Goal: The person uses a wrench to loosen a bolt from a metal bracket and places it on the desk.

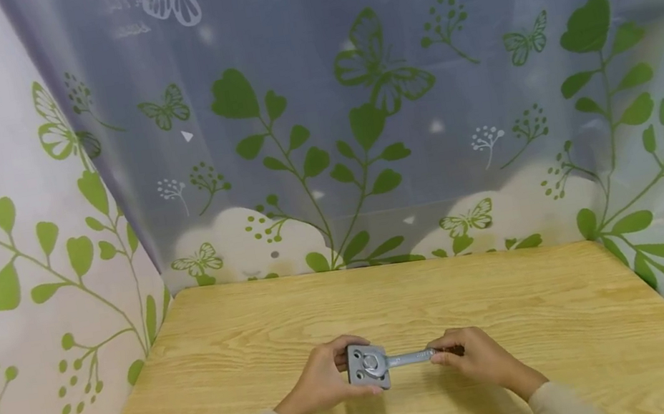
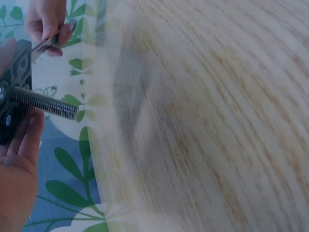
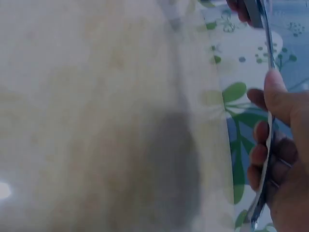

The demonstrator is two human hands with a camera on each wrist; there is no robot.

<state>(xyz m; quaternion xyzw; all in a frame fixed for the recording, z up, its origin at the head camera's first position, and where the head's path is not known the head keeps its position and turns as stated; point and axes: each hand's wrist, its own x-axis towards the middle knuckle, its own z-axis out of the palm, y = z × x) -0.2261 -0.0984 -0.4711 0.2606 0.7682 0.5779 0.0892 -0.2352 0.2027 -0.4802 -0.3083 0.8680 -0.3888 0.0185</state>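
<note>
My left hand (image 1: 325, 379) grips a square grey metal plate (image 1: 360, 377) by its edges, above the table. Holes show in the plate's corners, and a bolt head sits at its middle. From the plate's other face sticks out the bolt's long threaded shank (image 2: 46, 102). A silver wrench (image 1: 410, 358) has its ring end around the bolt head. Its handle runs to the right, where my right hand (image 1: 476, 356) holds it between thumb and curled fingers. In the right wrist view the wrench handle (image 3: 269, 53) appears edge-on, passing through the fingers.
A wood-grain table (image 1: 386, 300) lies beneath both hands. Behind it and at the sides hang curtains (image 1: 329, 186) printed with green leaves and butterflies. Light reflects off the tabletop near its front.
</note>
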